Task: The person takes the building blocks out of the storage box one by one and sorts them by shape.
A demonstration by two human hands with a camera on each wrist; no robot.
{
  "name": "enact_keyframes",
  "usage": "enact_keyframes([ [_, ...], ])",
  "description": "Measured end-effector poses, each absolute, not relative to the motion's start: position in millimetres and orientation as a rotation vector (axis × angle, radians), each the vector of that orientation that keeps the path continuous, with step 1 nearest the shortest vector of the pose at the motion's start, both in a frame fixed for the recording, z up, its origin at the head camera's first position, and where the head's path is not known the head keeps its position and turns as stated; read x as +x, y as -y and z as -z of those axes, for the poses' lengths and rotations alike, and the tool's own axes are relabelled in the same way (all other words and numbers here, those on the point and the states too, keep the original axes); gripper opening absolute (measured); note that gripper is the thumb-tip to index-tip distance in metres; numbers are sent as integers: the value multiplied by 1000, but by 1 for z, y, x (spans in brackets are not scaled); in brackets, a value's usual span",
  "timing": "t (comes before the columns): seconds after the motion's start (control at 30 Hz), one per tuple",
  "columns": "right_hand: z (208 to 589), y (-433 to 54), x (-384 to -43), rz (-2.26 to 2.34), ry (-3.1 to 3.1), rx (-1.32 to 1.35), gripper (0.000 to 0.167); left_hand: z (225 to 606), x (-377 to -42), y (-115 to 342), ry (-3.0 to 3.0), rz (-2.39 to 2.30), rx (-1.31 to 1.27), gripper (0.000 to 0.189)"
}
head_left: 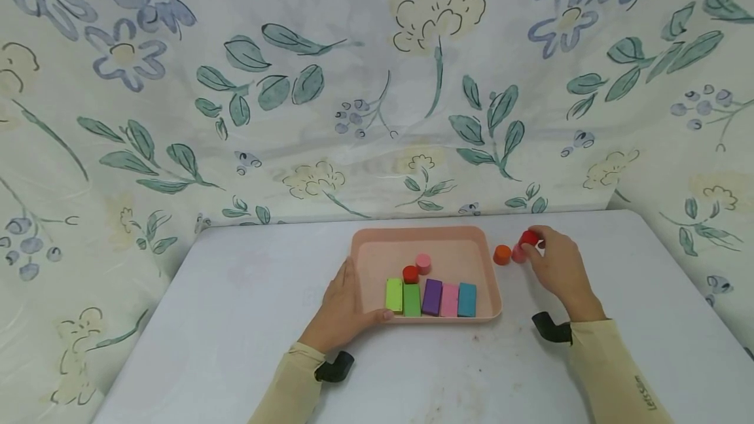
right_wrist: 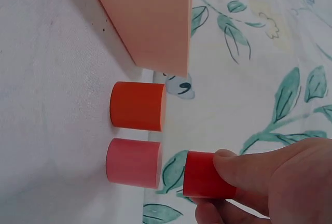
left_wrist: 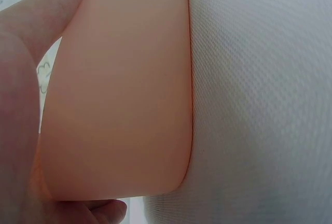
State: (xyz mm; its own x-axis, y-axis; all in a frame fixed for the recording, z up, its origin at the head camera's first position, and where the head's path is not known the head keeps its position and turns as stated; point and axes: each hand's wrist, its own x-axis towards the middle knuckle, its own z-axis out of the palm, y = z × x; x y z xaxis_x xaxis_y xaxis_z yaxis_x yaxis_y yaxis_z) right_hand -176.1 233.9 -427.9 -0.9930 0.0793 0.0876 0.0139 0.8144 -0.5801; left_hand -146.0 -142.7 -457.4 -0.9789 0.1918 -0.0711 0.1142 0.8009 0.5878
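Note:
A peach tray [head_left: 421,233] lies on the white table. My left hand [head_left: 340,309] spans its front left corner, straight fingers along the left side and thumb at the front rim; the left wrist view shows the tray wall [left_wrist: 119,89] close up. To the right of the tray, my right hand [head_left: 561,270] pinches a red cylinder block [right_wrist: 201,175] between thumb and fingers. That block hangs just above a pink cylinder block [right_wrist: 134,163] standing on the table, with a small gap between them. Beside the pink one stands an orange cylinder block [right_wrist: 137,106].
Inside the tray are another red cylinder [head_left: 410,274], another pink cylinder [head_left: 423,263], and a row of rectangular blocks: yellow-green [head_left: 394,296], green [head_left: 412,300], purple [head_left: 432,297], pink [head_left: 449,300] and blue [head_left: 467,300]. A floral cloth [head_left: 365,169] hangs behind the table.

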Motion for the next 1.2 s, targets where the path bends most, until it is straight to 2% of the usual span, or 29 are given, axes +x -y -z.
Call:
enact_keyframes([
  [1.2,440,-244,-186,-944,2926,-307,46,458,-147,143,-2845,-900,253,132],
])
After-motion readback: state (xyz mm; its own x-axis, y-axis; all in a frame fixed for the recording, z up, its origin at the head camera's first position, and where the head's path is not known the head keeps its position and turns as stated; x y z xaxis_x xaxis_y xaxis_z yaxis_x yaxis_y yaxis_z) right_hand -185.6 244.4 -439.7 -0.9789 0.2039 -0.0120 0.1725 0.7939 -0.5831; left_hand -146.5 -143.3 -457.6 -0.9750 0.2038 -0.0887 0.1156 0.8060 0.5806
